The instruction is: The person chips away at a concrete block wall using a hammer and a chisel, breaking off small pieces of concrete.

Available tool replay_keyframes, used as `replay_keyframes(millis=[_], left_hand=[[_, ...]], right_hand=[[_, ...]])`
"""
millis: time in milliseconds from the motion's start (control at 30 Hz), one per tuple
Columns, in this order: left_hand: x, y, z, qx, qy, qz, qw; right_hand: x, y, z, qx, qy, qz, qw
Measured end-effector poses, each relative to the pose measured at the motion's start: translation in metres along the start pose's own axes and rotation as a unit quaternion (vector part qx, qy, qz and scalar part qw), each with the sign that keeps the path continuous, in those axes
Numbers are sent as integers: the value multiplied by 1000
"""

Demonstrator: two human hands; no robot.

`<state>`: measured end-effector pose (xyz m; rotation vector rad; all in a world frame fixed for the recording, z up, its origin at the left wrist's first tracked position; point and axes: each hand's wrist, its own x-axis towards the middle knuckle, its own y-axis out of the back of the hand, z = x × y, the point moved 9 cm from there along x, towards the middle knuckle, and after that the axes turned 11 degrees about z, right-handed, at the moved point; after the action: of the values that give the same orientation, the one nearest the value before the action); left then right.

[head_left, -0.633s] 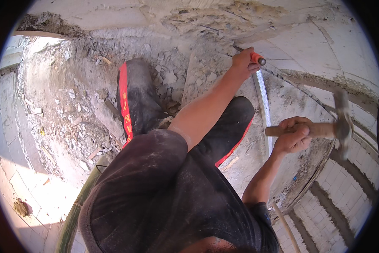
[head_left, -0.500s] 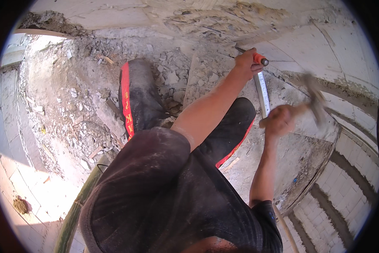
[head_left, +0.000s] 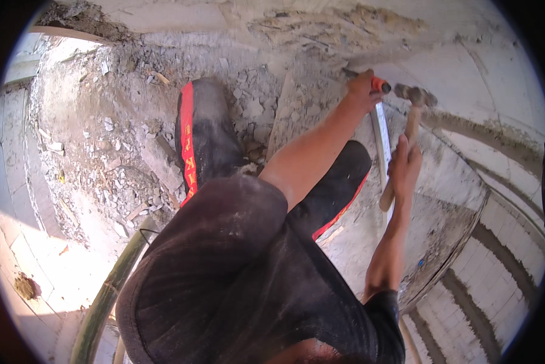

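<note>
My left hand is closed round a chisel with an orange grip. The chisel's dark tip points left toward the base of the battered wall, and its butt end faces right. Wrapped round a wooden handle, my right hand holds a hammer. The hammer's metal head is just right of the chisel's butt, with a small gap between them. Below my left hand, a pale straight metal strip lies on the floor slab and runs behind my right hand.
Broken rubble covers the floor to the left, around my kneeling leg. A chipped wall stands ahead. A green bamboo pole is at lower left. Pale blocks with dark mortar bands are at lower right. A loose slab piece lies in the rubble.
The hammer, blurred and farther right before, has swung up and left, bringing its head close to the chisel's butt. My left hand keeps its hold on the chisel.
</note>
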<state>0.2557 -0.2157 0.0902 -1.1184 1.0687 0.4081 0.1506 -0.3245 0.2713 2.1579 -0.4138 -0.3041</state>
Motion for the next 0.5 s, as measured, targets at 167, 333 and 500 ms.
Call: replay_keyframes(millis=[167,333,500], left_hand=[[-4,2,2,6,-1,-5,1000],[-12,9,-8,30,-1,5,1000],[7,89,-15,180,-51,-44,981]], right_hand=[[-27,53,-36,283,96,216,930],[4,-14,16,93,-91,-59,990],[-51,19,10,146,-70,27,986]])
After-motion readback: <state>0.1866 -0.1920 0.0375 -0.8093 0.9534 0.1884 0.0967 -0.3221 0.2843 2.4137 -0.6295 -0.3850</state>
